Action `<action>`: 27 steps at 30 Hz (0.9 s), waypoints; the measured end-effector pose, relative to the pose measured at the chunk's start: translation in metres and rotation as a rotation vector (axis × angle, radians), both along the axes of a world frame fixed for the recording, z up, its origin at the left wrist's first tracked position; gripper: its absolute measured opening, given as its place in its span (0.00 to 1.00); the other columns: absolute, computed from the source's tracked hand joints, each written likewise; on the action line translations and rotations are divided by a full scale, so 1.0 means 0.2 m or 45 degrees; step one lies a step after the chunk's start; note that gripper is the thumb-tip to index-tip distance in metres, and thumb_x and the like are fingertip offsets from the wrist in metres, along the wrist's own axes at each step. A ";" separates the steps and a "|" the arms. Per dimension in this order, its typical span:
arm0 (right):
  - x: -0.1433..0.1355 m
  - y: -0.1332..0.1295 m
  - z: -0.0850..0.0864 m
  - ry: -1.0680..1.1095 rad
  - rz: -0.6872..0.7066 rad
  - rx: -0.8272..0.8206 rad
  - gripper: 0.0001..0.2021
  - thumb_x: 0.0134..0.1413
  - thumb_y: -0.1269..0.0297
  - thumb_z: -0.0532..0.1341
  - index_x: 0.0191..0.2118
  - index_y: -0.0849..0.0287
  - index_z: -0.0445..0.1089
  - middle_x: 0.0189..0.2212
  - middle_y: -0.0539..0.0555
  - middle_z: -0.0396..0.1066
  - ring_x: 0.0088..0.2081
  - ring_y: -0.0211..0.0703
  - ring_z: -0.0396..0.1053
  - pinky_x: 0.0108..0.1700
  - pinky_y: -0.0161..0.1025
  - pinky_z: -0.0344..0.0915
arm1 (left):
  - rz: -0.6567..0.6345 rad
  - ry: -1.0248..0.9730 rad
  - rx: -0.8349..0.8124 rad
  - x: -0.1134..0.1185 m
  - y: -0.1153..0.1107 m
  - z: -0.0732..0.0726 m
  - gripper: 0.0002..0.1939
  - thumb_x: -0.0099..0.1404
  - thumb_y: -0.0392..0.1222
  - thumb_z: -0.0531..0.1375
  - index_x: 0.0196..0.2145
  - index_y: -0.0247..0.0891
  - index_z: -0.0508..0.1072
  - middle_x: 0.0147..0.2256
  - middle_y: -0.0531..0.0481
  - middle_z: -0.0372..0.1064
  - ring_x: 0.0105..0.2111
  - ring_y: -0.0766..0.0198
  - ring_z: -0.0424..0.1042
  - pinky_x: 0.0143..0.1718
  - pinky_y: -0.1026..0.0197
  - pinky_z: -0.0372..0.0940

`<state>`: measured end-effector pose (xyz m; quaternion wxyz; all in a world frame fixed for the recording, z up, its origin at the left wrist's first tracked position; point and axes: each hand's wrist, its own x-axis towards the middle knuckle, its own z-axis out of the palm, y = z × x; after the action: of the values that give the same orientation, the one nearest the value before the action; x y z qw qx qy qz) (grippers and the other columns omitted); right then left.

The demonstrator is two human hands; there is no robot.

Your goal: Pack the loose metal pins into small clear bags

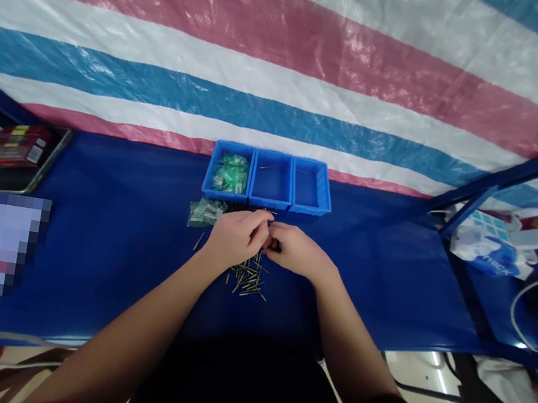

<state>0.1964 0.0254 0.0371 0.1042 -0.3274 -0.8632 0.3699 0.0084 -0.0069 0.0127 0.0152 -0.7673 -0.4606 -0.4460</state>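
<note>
On a blue table (pixel 130 248), a loose pile of thin metal pins (pixel 250 281) lies nearest the wearer. Just beyond, the left hand (pixel 237 238) and right hand (pixel 296 251) meet, palms down, fingers curled and bunched close; whether they grip anything cannot be told. Small clear packets (pixel 205 212) lie beside the left hand. Behind stand three blue bins in a row: the left bin (pixel 207 175) holds green-tinted packets (pixel 230 174), the middle bin (pixel 272 185) one tiny thin piece (pixel 264 167), the right bin (pixel 310 187) shows its bare floor.
</note>
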 end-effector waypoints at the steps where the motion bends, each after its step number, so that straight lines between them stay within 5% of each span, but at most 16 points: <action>1: 0.00 0.00 0.00 -0.008 -0.004 -0.007 0.07 0.52 0.78 0.61 0.35 0.60 0.71 0.38 0.53 0.72 0.37 0.37 0.68 0.39 0.35 0.63 | -0.002 0.004 0.001 -0.01 0.00 0.01 0.10 0.70 0.34 0.56 0.43 0.41 0.76 0.28 0.52 0.78 0.25 0.63 0.76 0.29 0.59 0.70; 8: -0.02 -0.02 0.08 -0.282 -0.061 0.095 0.06 0.65 0.72 0.57 0.44 0.59 0.71 0.44 0.54 0.73 0.43 0.42 0.72 0.42 0.37 0.63 | -0.004 0.084 -0.138 -0.04 -0.02 0.10 0.08 0.70 0.34 0.57 0.43 0.38 0.76 0.29 0.53 0.78 0.26 0.65 0.76 0.27 0.61 0.65; 13: -0.05 -0.07 0.14 -0.426 -0.088 0.181 0.06 0.68 0.70 0.56 0.46 0.59 0.70 0.43 0.53 0.73 0.39 0.41 0.72 0.37 0.38 0.59 | -0.057 0.056 -0.210 -0.06 -0.05 0.16 0.10 0.71 0.34 0.56 0.43 0.38 0.77 0.29 0.53 0.78 0.25 0.66 0.76 0.27 0.60 0.64; 27: -0.07 -0.08 0.17 -0.621 -0.043 0.024 0.06 0.70 0.69 0.56 0.44 0.60 0.71 0.36 0.52 0.73 0.31 0.39 0.70 0.30 0.41 0.45 | -0.020 0.173 -0.289 -0.07 0.03 0.09 0.08 0.67 0.34 0.56 0.36 0.39 0.75 0.21 0.57 0.69 0.20 0.65 0.70 0.23 0.57 0.59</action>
<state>0.1830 0.0093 0.0717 -0.0982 -0.4203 -0.8607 0.2702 -0.0064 0.0000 0.0306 -0.0440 -0.7960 -0.5000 -0.3383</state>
